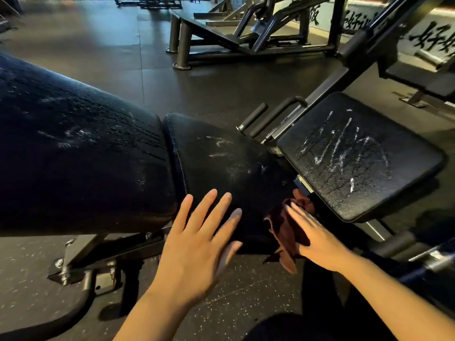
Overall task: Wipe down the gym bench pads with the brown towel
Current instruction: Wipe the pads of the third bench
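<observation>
The brown towel (286,232) was pressed against the seat pad (221,163) by the flat-fingered right hand (317,239), thumb possibly hidden; the left hand (197,244) was spread open at the pad edge.

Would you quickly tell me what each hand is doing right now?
Left hand: open, fingers straight, over the seat pad.
Right hand: open, fingers straight, pressing the brown towel against the pad.
</observation>
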`<state>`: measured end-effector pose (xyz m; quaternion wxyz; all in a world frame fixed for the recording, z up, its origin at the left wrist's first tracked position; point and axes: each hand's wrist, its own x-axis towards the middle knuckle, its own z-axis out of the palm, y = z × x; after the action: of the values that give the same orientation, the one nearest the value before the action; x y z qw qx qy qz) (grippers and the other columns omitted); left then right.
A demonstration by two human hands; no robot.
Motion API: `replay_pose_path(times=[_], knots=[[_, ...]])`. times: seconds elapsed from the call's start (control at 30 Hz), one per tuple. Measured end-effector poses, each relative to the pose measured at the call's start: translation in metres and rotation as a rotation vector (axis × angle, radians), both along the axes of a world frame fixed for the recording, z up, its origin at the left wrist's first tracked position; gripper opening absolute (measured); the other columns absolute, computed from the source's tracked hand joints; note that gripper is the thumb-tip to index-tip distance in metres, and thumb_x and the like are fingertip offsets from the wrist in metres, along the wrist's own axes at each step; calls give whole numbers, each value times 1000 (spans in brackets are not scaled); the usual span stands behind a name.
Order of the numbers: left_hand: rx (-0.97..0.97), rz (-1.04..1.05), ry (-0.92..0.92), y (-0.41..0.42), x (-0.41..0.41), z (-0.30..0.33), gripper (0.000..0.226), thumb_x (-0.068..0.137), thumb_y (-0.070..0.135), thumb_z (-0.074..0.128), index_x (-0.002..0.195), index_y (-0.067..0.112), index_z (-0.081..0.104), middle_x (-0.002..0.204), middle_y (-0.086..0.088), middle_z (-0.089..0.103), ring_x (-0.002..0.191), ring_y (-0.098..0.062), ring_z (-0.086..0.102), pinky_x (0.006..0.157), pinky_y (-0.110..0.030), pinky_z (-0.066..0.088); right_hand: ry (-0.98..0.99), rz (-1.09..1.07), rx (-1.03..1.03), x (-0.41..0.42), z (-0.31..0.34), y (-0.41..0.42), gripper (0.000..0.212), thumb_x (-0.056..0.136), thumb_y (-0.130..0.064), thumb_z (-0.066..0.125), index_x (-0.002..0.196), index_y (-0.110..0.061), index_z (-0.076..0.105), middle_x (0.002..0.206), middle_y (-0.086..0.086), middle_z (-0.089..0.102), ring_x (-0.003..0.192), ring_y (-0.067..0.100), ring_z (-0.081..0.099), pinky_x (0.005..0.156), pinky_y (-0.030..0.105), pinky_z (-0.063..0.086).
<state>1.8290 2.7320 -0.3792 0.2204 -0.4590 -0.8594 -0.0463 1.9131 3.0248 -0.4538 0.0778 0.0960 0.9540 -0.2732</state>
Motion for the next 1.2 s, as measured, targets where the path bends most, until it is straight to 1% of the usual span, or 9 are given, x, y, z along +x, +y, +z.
replay_pose_path(times=[0.17, 0.27, 0.4, 0.6, 0.73, 0.93, 1.07, 1.13, 1.2], knots=[[25, 0, 12, 3, -2, -4, 51, 98, 42, 42, 140, 19, 57, 151, -7, 47, 143, -29, 39, 116, -55, 23, 15, -108, -152, -1, 2, -15, 74, 97, -36, 54, 135, -70, 0, 156, -27, -3, 150, 5, -9, 124, 39, 2], [43, 34, 78, 5, -1, -6, 55, 98, 43, 42, 147, 19, 48, 153, -9, 45, 145, -29, 35, 120, -54, 17, 70, 29, -34, -28, 25, -50, 69, 102, -47, 41, 154, -38, -3, 156, -24, -11, 145, -1, -15, 122, 37, -8], [144, 109, 152, -1, 9, -5, 64, 96, 41, 45, 154, 17, 30, 155, -14, 39, 146, -28, 32, 122, -53, 9, 38, 136, -26, -78, 48, -69, 71, 101, -52, 38, 155, -34, -3, 150, -29, -11, 146, -2, -14, 122, 34, -10], [159, 263, 137, -26, 17, 9, 58, 96, 37, 45, 149, 13, 42, 153, -16, 42, 145, -29, 32, 121, -53, 7, -2, -298, -165, -65, 9, -8, 82, 90, -75, 30, 158, -32, 12, 163, -12, 8, 151, 15, 6, 123, 43, -2], [109, 270, 72, -30, 14, 10, 58, 96, 37, 43, 149, 14, 43, 151, -11, 46, 145, -27, 32, 121, -49, 4, -87, -442, -148, -55, -1, -5, 75, 97, -64, 25, 159, -25, 10, 166, 4, 9, 152, 21, 6, 123, 42, 2], [270, 215, 66, -31, 12, 19, 53, 95, 33, 50, 144, 14, 45, 146, -13, 52, 140, -26, 41, 120, -46, 16, 56, -200, -213, -45, 37, -75, 71, 94, -67, 30, 155, -41, 5, 165, -13, -1, 152, 17, -7, 124, 40, -3], [290, 238, 155, -46, 12, 32, 37, 96, 27, 51, 124, 9, 67, 138, -16, 58, 135, -29, 45, 118, -52, 17, 167, 155, -202, -50, 93, -133, 59, 103, -45, 37, 145, -50, -5, 141, -40, -14, 128, -21, -29, 116, 28, -14], [281, 279, 199, -61, 13, 39, 32, 95, 24, 52, 116, 10, 72, 137, -16, 59, 135, -28, 45, 118, -55, 15, 228, 313, -122, -65, 111, -159, 54, 105, -44, 34, 137, -52, -8, 145, -36, -12, 139, -12, -24, 119, 32, -16], [287, 322, 237, -79, 14, 45, 30, 94, 21, 53, 113, 9, 73, 136, -16, 60, 134, -28, 46, 118, -57, 15, 305, 344, -27, -82, 119, -180, 57, 105, -43, 31, 148, -40, -6, 154, -27, -7, 148, 2, -14, 122, 38, -11]])
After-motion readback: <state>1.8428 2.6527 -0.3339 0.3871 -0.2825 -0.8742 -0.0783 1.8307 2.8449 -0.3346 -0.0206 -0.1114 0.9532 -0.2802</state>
